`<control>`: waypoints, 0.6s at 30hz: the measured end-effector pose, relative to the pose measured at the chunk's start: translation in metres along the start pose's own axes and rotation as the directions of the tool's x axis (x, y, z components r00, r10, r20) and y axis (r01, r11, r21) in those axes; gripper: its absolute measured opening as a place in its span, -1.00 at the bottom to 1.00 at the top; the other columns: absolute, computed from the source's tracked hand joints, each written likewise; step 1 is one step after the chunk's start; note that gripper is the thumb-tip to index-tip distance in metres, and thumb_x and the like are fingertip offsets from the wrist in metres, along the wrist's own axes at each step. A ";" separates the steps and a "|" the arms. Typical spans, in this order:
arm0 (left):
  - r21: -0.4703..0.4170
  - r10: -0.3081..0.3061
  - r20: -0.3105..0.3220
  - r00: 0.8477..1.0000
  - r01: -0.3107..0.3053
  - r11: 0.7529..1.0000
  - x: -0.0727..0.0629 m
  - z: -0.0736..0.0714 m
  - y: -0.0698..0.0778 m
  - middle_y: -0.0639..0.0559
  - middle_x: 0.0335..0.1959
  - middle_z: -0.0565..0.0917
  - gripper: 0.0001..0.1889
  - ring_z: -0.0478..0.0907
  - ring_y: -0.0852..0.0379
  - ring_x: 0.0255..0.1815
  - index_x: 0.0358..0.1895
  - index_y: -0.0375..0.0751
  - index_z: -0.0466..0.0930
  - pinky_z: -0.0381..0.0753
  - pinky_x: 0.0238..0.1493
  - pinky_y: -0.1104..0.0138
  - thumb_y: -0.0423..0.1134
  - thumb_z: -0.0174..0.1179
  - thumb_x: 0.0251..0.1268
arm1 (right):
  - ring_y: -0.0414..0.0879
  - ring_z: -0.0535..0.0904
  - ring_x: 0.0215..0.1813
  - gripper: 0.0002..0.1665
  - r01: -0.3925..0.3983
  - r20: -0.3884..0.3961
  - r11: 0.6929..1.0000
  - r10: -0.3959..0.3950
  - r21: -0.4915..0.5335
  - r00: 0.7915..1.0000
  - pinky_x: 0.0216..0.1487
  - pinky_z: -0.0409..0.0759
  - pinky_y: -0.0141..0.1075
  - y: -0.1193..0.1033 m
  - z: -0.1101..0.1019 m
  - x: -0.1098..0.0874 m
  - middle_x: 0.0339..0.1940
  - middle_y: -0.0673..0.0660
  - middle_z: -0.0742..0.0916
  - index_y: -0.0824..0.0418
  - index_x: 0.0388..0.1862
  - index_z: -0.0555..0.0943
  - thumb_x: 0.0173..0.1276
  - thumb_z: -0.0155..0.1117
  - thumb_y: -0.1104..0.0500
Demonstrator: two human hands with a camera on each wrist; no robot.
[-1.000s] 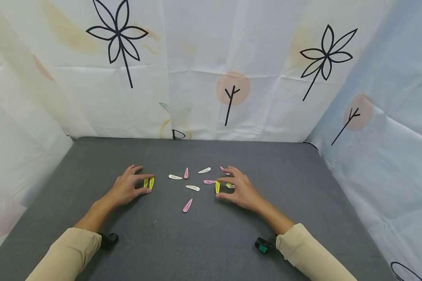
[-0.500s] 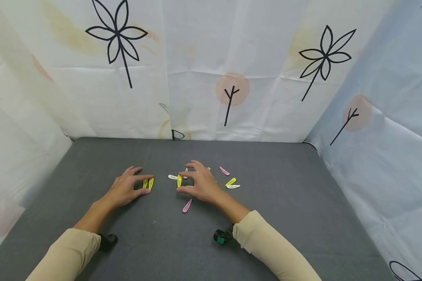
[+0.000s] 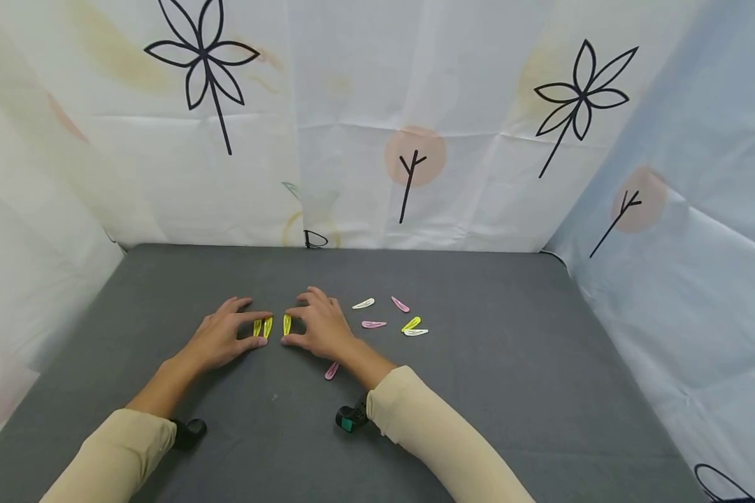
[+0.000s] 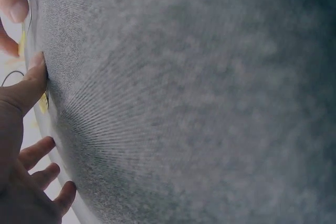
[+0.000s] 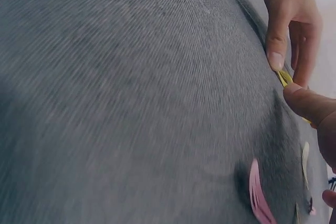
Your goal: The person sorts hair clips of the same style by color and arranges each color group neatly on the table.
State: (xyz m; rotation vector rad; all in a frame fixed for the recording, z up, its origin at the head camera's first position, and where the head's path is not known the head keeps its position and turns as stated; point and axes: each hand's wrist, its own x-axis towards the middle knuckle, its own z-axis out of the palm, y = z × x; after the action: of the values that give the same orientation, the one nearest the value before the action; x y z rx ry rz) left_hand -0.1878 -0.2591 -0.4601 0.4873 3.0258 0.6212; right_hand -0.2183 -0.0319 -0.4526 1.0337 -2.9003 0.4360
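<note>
In the head view my left hand [image 3: 217, 339] is on the left of the grey table. Its thumb and forefinger hold a yellow snap hair clip [image 3: 268, 327] by its two ends. A second yellow hair clip [image 3: 257, 327] lies just beside it, inside the curve of the hand. Close by on the right, my right hand [image 3: 321, 328] pinches another yellow hair clip [image 3: 286, 325] end to end between thumb and forefinger. A small gap parts it from the left hand's clip. The right wrist view shows the left hand [image 5: 294, 19] at a yellow clip [image 5: 284, 78].
Right of the hands lie a white clip [image 3: 363, 304], two pink clips [image 3: 400, 304] [image 3: 374, 324], and a yellow clip [image 3: 412, 323] touching a white one [image 3: 416, 332]. A pink clip [image 3: 331, 371] sits partly under the right wrist. Patterned white cloth [image 3: 352, 84] stands behind the table.
My right hand has carried its yellow hair clip leftward across the table, from the right-hand clips to beside the left hand. The left hand has stayed in place.
</note>
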 end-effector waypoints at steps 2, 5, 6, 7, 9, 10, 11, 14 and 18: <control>0.002 0.002 0.005 1.000 -0.002 1.000 0.000 0.000 0.000 -0.45 0.39 0.30 -0.45 0.13 -0.45 0.42 0.27 -0.11 0.60 0.19 0.09 -0.46 -0.02 0.40 0.22 | 0.02 0.16 0.55 -0.38 -0.001 0.010 1.000 0.001 -0.008 1.000 0.36 0.30 -0.01 -0.003 0.003 0.003 0.35 0.03 0.53 -0.08 0.25 0.64 0.28 0.35 -0.29; 0.004 0.006 0.011 1.000 -0.006 1.000 -0.001 -0.001 0.002 -0.45 0.38 0.31 -0.45 0.15 -0.45 0.41 0.27 -0.11 0.59 0.21 0.08 -0.46 -0.02 0.39 0.22 | 0.00 0.16 0.55 -0.37 -0.006 0.018 1.000 0.006 -0.009 1.000 0.37 0.30 -0.01 -0.005 0.008 0.006 0.35 0.01 0.53 -0.09 0.26 0.63 0.28 0.34 -0.30; 0.005 0.008 0.011 1.000 -0.008 1.000 -0.001 -0.001 0.002 -0.45 0.38 0.31 -0.45 0.15 -0.45 0.41 0.27 -0.11 0.59 0.21 0.08 -0.46 -0.02 0.39 0.22 | -0.01 0.16 0.55 -0.37 -0.013 0.021 1.000 0.013 -0.005 1.000 0.38 0.29 0.00 -0.005 0.009 0.007 0.35 0.01 0.53 -0.10 0.26 0.63 0.27 0.35 -0.31; 0.004 0.008 0.012 1.000 -0.008 1.000 -0.001 -0.001 0.002 -0.45 0.39 0.31 -0.45 0.15 -0.45 0.41 0.28 -0.11 0.59 0.21 0.08 -0.46 -0.03 0.39 0.23 | -0.01 0.16 0.55 -0.36 -0.020 0.022 1.000 0.020 -0.004 1.000 0.39 0.28 0.03 -0.006 0.011 0.008 0.34 0.00 0.53 -0.11 0.26 0.63 0.26 0.35 -0.32; 0.003 0.009 0.011 1.000 -0.009 1.000 -0.001 -0.001 0.003 -0.45 0.38 0.31 -0.45 0.16 -0.45 0.41 0.27 -0.12 0.59 0.22 0.08 -0.46 -0.03 0.39 0.23 | -0.03 0.16 0.55 -0.36 -0.039 0.023 0.999 0.039 0.008 0.999 0.40 0.27 0.05 -0.006 0.012 0.010 0.34 -0.01 0.54 -0.14 0.26 0.64 0.24 0.37 -0.33; 0.004 0.007 0.010 1.000 -0.007 1.000 -0.001 -0.002 0.004 -0.45 0.39 0.31 -0.45 0.15 -0.45 0.41 0.27 -0.12 0.59 0.21 0.09 -0.45 -0.03 0.39 0.23 | -0.03 0.17 0.55 -0.35 -0.048 0.020 0.999 0.047 0.015 0.999 0.40 0.27 0.06 -0.006 0.012 0.011 0.33 -0.02 0.54 -0.14 0.25 0.64 0.22 0.38 -0.33; 0.005 0.007 0.009 1.000 -0.007 1.000 -0.001 -0.002 0.004 -0.45 0.38 0.31 -0.45 0.16 -0.45 0.41 0.27 -0.12 0.59 0.22 0.09 -0.45 -0.03 0.39 0.23 | -0.03 0.16 0.55 -0.35 -0.053 0.022 0.998 0.053 0.020 0.998 0.40 0.27 0.06 -0.006 0.012 0.012 0.33 -0.02 0.54 -0.15 0.25 0.64 0.21 0.39 -0.33; 0.008 0.005 0.008 1.000 -0.005 1.000 -0.001 -0.003 0.004 -0.45 0.38 0.31 -0.45 0.17 -0.46 0.40 0.26 -0.13 0.60 0.22 0.09 -0.45 -0.03 0.39 0.22 | -0.03 0.17 0.55 -0.35 -0.054 0.025 0.998 0.054 0.026 0.998 0.40 0.28 0.00 -0.006 0.012 0.014 0.33 -0.02 0.55 -0.16 0.24 0.64 0.19 0.40 -0.33; 0.004 0.006 0.007 1.000 -0.006 1.000 -0.001 -0.003 0.003 -0.46 0.38 0.31 -0.45 0.19 -0.46 0.39 0.26 -0.13 0.60 0.23 0.08 -0.44 -0.03 0.39 0.22 | -0.03 0.16 0.55 -0.34 -0.057 0.034 0.998 0.056 0.022 0.998 0.40 0.27 -0.04 -0.007 0.011 0.015 0.34 -0.02 0.55 -0.17 0.25 0.64 0.18 0.41 -0.33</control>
State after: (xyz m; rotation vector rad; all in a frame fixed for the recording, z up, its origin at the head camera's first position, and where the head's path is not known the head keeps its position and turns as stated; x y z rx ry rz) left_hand -0.1858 -0.2576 -0.4562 0.4985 3.0207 0.6119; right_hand -0.2251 -0.0493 -0.4598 0.9727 -2.9671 0.4606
